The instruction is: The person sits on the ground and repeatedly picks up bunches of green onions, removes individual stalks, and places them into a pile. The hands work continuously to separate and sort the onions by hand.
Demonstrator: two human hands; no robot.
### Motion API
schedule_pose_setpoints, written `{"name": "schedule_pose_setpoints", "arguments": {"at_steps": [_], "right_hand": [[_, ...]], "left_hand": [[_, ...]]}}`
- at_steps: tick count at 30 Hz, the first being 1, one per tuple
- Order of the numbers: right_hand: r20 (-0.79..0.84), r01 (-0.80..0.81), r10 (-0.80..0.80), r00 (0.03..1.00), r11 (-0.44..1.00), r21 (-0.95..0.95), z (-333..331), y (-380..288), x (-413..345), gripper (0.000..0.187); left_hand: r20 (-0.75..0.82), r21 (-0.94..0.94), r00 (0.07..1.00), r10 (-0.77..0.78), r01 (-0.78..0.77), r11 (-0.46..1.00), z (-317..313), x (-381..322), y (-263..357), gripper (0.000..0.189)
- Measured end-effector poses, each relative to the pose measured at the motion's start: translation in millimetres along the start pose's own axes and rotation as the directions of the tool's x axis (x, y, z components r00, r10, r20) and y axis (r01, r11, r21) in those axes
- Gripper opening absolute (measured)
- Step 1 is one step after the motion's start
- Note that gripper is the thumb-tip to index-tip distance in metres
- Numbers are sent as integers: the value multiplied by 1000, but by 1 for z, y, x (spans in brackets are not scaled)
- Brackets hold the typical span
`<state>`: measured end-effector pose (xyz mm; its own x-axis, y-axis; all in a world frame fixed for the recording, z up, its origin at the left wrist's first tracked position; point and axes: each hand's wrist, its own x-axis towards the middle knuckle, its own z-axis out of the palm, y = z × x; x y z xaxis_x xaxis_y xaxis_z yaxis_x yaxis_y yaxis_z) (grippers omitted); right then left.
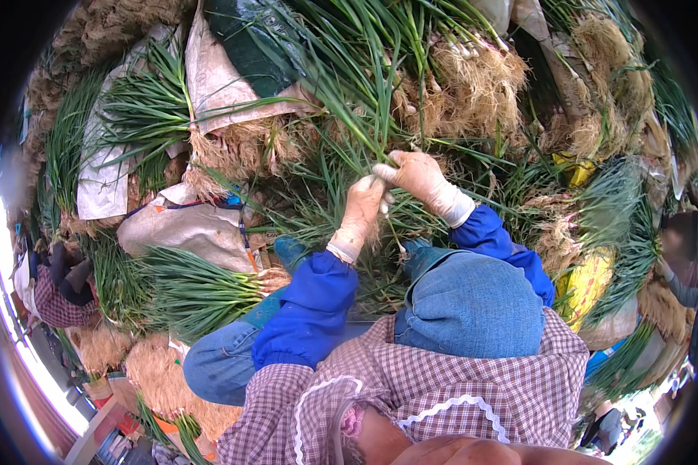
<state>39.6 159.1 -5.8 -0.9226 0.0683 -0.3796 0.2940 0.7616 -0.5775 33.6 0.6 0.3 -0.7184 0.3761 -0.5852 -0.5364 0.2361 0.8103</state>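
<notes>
My left hand (362, 212), in a pale thin glove, closes around green garlic stalks with fibrous roots hanging below the fist. Touching it, my right hand (420, 179), gloved alike, pinches the green leaves (358, 131) just above. These leaves fan up and away from me. A single stem with a small white bulb (403, 251) dangles below my hands. Loose green leaves (320, 200) cover the ground under and around them. Beyond my right hand lies a heap of green garlic with pale bulbs and long tan roots (480, 87).
A tied bundle of green garlic (209, 288) lies beside my left knee, another (151, 110) farther left on sacking (102, 180). Root-out bundles and a yellow bag (587, 285) are at right. My boots (291, 253) stand among leaves. Other people (64, 285) sit at both edges.
</notes>
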Motion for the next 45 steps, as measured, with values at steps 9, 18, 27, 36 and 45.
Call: {"name": "schedule_pose_setpoints", "arguments": {"at_steps": [9,18,27,36,45], "right_hand": [[-8,57,-74,997,682,729,-5,38,-6,17],[-39,56,-75,996,246,968,-9,48,-25,28],[-246,119,-42,968,945,305,-11,-18,-12,30],[-231,488,-595,770,782,-389,-22,-37,16,12],[189,59,-1,982,951,-303,37,25,25,35]], "left_hand": [[181,-3,981,76,-76,997,4,-17,24,30],[54,-345,998,-30,47,937,10,-23,18,29],[62,-301,998,20,-1,954,5,-9,-42,28],[73,-30,995,73,-71,997,-14,4,-46,30],[-105,-623,959,262,-268,735,-64,-5,29,36]]}}
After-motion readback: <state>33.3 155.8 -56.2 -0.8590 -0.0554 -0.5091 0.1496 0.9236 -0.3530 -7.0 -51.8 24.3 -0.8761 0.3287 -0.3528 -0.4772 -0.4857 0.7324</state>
